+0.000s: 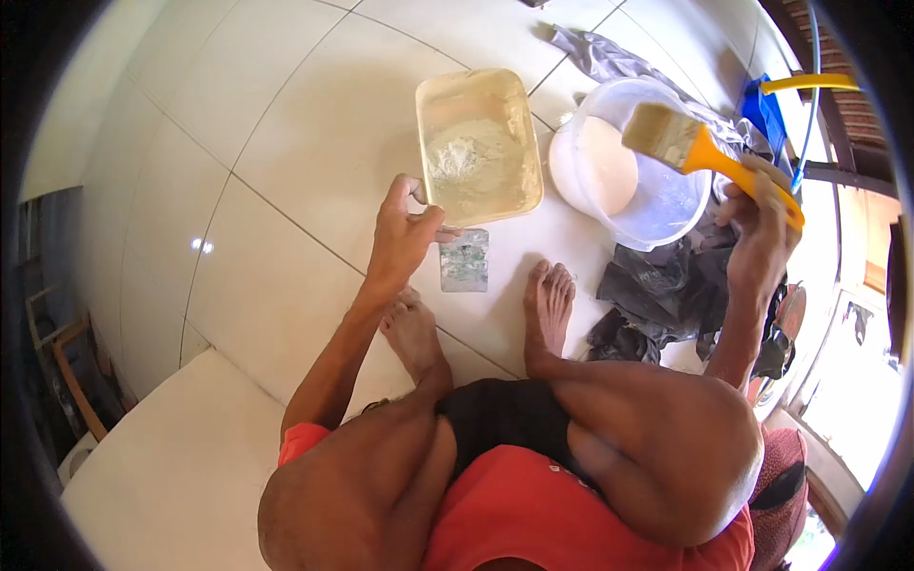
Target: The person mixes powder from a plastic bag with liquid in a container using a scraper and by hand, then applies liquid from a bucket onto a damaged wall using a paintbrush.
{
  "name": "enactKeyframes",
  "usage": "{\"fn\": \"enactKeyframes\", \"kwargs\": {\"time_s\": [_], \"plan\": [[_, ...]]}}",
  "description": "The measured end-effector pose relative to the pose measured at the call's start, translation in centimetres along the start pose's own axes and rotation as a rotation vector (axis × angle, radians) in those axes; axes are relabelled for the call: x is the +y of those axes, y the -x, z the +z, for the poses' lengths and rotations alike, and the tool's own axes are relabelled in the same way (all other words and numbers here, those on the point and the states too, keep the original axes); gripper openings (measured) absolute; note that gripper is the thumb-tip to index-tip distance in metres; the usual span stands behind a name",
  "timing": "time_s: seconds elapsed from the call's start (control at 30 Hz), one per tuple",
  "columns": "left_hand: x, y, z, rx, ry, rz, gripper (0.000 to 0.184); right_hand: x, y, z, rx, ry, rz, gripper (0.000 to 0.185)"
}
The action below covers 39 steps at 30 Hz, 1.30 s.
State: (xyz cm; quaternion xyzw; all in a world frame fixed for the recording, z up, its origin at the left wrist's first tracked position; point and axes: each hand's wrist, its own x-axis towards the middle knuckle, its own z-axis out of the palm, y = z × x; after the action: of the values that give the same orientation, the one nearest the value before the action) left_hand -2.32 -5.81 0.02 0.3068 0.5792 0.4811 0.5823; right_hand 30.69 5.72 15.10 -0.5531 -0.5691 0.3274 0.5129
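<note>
My right hand (762,224) is closed around the yellow handle of a wide paintbrush (700,152), raised on the right. Pale residue coats its bristles, which point left over a translucent bucket (657,205). My left hand (409,224) grips the near left corner of a rectangular plastic container (526,114), with the thumb at the rim and other fingers partly hidden. Whitish powder or paste (476,157) lies in the container. Just below it, a flat, smeared grey-green plate (464,266) rests on the tiles.
Around the bucket lie dark crumpled plastic sheeting (657,285) and grey cloth (609,55). A blue object (764,119) stands at the far right. My bare feet (549,309) are on the white tiled floor (286,181). Wooden frames (76,376) lean at the left.
</note>
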Motion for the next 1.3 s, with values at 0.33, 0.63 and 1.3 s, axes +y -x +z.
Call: {"fn": "enactKeyframes", "kwargs": {"time_s": [0.33, 0.63, 1.3], "plan": [[-1.4, 0.0, -0.8, 0.041, -0.044, -0.047, 0.013, 8.0, -1.9, 2.8, -0.506, 1.098, -0.461, 0.018], [-2.1, 0.3, -2.0, 0.089, -0.039, -0.084, 0.012, 10.6, -3.8, -1.3, -0.316, 0.685, 0.357, 0.035], [-2.3, 0.3, -5.0, 0.173, -0.118, -0.057, 0.015, 4.3, 3.7, 2.8, -0.250, 1.002, -0.005, 0.030]]}}
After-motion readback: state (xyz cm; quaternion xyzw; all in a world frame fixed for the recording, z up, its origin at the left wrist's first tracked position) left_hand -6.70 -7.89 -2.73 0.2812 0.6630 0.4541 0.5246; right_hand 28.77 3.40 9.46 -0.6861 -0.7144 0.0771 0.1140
